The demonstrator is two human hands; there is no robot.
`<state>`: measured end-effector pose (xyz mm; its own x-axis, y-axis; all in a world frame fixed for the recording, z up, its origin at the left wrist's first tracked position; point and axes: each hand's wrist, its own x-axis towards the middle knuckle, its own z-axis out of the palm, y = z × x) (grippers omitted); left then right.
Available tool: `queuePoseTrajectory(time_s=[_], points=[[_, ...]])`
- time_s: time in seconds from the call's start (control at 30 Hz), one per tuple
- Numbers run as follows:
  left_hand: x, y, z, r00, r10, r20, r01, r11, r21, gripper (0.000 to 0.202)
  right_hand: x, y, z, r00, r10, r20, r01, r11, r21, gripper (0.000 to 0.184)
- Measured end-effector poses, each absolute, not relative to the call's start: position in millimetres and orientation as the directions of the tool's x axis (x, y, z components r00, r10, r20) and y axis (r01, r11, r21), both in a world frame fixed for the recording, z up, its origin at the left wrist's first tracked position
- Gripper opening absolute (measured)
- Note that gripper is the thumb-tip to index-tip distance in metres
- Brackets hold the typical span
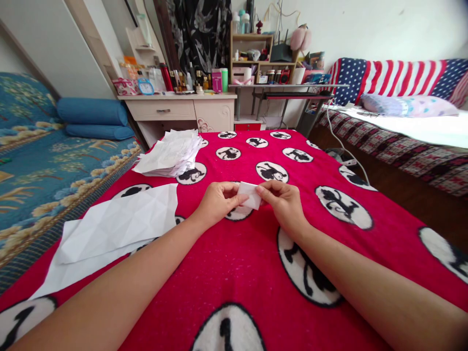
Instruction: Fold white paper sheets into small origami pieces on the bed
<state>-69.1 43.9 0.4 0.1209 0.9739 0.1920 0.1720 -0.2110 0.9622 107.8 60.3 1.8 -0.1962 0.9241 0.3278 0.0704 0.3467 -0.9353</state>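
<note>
The left hand point(218, 204) and right hand point(287, 204) pinch folded paper point(250, 195). Beyond their fingers point(268, 195), a shelf point(256, 37) holds bottles point(246, 24).

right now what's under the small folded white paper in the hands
Below the small folded white paper, part of a black-edged white oval shows on the red cloth. The paper and left hand cover the rest, and the paper's underside is hidden.

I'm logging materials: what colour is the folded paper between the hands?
The folded paper is white, seen in the head view.
</note>
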Motion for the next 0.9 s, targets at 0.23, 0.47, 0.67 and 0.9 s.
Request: queuePoseTrajectory(time_s=[0.23,0.47,0.67,0.9], points=[[-76.5,49.7,1.3,-0.118,0.947,0.298,0.100,-0.287,0.953,0.032,103.9,53.5,3.0,-0.502,0.838,0.214,0.266,0.385,-0.884,0.031],[-74.2,48.1,2.3,-0.096,0.970,0.223,0.010,-0.223,0.975,0.034,102.6,54.3,2.8,-0.496,0.855,0.153,0.196,0.282,-0.939,0.030],[-73.7,43.6,10.6,0.043,0.947,0.317,0.282,-0.316,0.906,0.025,101.4,56.3,1.0,-0.443,0.864,0.238,0.168,0.341,-0.925,0.023],[-72.8,43.8,5.3,0.053,0.924,0.379,0.384,-0.370,0.846,0.020,99.4,59.1,-5.0,-0.415,0.887,0.201,0.117,0.271,-0.955,0.021]])
